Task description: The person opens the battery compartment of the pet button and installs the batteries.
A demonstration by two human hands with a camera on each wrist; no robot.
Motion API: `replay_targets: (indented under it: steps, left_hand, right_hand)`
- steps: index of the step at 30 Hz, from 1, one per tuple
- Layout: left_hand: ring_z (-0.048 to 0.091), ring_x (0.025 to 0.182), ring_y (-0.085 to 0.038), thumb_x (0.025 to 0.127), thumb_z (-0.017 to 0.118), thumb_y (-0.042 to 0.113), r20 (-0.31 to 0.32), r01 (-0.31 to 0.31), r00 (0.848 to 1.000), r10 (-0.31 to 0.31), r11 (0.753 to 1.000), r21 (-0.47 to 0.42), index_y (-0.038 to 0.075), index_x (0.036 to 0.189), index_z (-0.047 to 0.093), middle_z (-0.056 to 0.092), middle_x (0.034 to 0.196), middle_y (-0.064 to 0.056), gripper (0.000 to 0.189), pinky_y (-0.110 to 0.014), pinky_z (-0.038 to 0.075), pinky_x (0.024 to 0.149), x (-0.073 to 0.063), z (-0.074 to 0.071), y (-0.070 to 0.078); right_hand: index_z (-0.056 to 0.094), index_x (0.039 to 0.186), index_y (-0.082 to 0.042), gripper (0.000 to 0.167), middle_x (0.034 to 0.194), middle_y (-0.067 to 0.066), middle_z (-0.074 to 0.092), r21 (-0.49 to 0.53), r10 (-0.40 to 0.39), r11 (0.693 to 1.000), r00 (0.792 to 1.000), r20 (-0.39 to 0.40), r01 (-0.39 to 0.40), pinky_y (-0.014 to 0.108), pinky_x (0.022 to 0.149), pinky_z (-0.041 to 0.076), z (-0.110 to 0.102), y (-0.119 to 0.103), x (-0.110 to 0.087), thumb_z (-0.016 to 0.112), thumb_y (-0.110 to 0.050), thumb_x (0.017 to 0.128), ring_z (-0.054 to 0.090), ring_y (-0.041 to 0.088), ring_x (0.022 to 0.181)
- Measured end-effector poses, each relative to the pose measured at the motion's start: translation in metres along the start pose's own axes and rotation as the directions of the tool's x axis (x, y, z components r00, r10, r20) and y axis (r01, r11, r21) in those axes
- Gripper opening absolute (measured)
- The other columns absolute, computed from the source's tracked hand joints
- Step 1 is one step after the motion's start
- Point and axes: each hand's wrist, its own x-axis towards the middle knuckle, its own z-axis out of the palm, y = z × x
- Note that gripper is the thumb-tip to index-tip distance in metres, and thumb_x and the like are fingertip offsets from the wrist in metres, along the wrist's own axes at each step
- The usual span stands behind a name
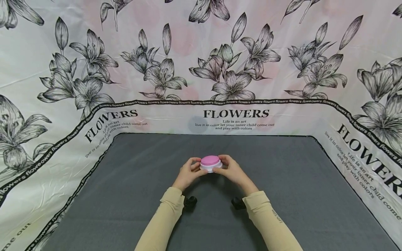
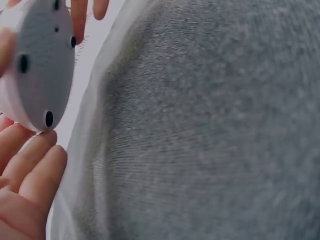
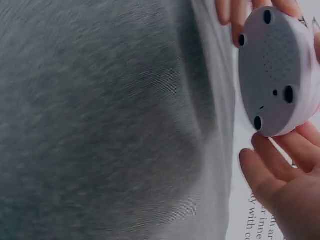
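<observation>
A round sound button (image 1: 210,161) with a pink domed top and a white base is held over the grey table in the head view. My left hand (image 1: 188,172) grips its left side between thumb and fingers. From the other side my right hand (image 1: 233,171) pinches it the same way. Both wrist views show the underside tilted toward the camera. The white base (image 2: 47,65) has black round feet in the left wrist view. Small speaker holes and a tiny dark slot mark the base (image 3: 272,70) in the right wrist view.
Grey cloth covers the table (image 1: 132,195). A white cloth (image 1: 169,118) printed with flowers and lettering borders the table and rises behind it. Black wrist mounts (image 1: 190,202) stick out at the inner side of both cuffs.
</observation>
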Motion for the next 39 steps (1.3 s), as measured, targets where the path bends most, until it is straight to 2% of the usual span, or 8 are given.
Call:
replay_targets:
  steps: [5,9,14,22,27,31,36,39]
  left_hand:
    - [0.049,0.117,-0.031,0.071,0.080,0.004,-0.017,-0.025,1.000,0.025,1.000,-0.001,-0.005,0.122,0.047,0.051,0.126,-0.025,0.061,-0.040,0.042,0.092,0.000,0.001,-0.006]
    - [0.048,0.118,-0.030,0.068,0.082,0.002,-0.015,0.009,1.000,-0.009,1.000,-0.006,-0.005,0.125,0.048,0.051,0.127,-0.022,0.067,-0.039,0.041,0.093,0.002,0.005,-0.011]
    - [0.050,0.117,-0.023,0.068,0.084,0.011,-0.015,-0.001,1.000,0.003,0.993,0.115,0.000,0.128,0.052,0.054,0.126,-0.016,0.069,-0.033,0.042,0.093,0.009,0.007,-0.026]
    - [0.052,0.115,-0.019,0.068,0.084,0.022,0.005,-0.064,0.998,0.065,0.951,0.303,0.005,0.121,0.056,0.057,0.123,-0.011,0.062,-0.030,0.043,0.092,0.011,0.010,-0.033]
    - [0.052,0.115,-0.021,0.069,0.083,0.020,0.023,-0.098,0.995,0.096,0.937,0.336,0.002,0.121,0.056,0.058,0.123,-0.012,0.061,-0.032,0.042,0.093,0.012,0.014,-0.032]
    - [0.054,0.112,-0.020,0.068,0.084,0.019,0.016,-0.093,0.996,0.093,0.928,0.361,0.002,0.119,0.057,0.059,0.120,-0.011,0.060,-0.031,0.043,0.092,0.012,0.015,-0.032]
    - [0.057,0.109,-0.019,0.067,0.085,0.016,0.005,-0.091,0.995,0.097,0.913,0.399,0.001,0.116,0.058,0.062,0.116,-0.012,0.058,-0.030,0.045,0.090,0.012,0.017,-0.032]
    - [0.058,0.107,-0.020,0.066,0.085,0.015,-0.004,-0.087,0.995,0.098,0.903,0.421,0.000,0.115,0.058,0.062,0.114,-0.012,0.058,-0.033,0.045,0.089,0.011,0.017,-0.030]
  right_hand:
    - [0.043,0.121,0.011,0.056,0.120,0.030,0.050,0.003,-0.059,0.998,0.998,0.007,0.059,0.051,0.091,0.040,0.003,0.005,-0.003,0.075,0.000,0.076,0.048,0.042,0.113]
    - [0.046,0.117,0.006,0.057,0.119,0.024,0.053,-0.029,-0.079,0.996,0.997,-0.014,0.079,0.047,0.093,0.041,0.005,0.025,0.003,0.079,-0.002,0.072,0.050,0.037,0.113]
    - [0.046,0.115,0.006,0.055,0.117,0.023,0.054,-0.020,-0.080,0.997,0.997,-0.002,0.080,0.047,0.093,0.040,0.005,0.027,0.002,0.078,-0.001,0.072,0.050,0.036,0.114]
    - [0.041,0.119,0.007,0.053,0.123,0.025,0.050,-0.021,-0.028,0.999,0.998,0.058,0.029,0.047,0.093,0.040,0.004,0.032,0.000,0.073,0.002,0.077,0.045,0.035,0.120]
    - [0.040,0.119,0.008,0.052,0.121,0.026,0.050,-0.028,-0.022,0.999,0.998,0.056,0.023,0.048,0.096,0.038,0.003,0.035,0.000,0.071,0.005,0.078,0.044,0.037,0.120]
    - [0.038,0.120,0.009,0.051,0.123,0.028,0.048,-0.034,-0.009,0.999,0.997,0.076,0.012,0.048,0.098,0.035,0.002,0.036,-0.002,0.069,0.007,0.079,0.041,0.037,0.122]
    - [0.037,0.120,0.009,0.050,0.126,0.033,0.046,-0.112,-0.026,0.993,0.994,0.103,0.038,0.049,0.098,0.034,0.002,0.038,-0.003,0.068,0.007,0.080,0.039,0.039,0.123]
    - [0.039,0.119,0.007,0.050,0.124,0.030,0.048,-0.155,-0.033,0.987,0.995,0.090,0.047,0.048,0.099,0.034,0.003,0.037,-0.003,0.069,0.005,0.079,0.042,0.038,0.122]
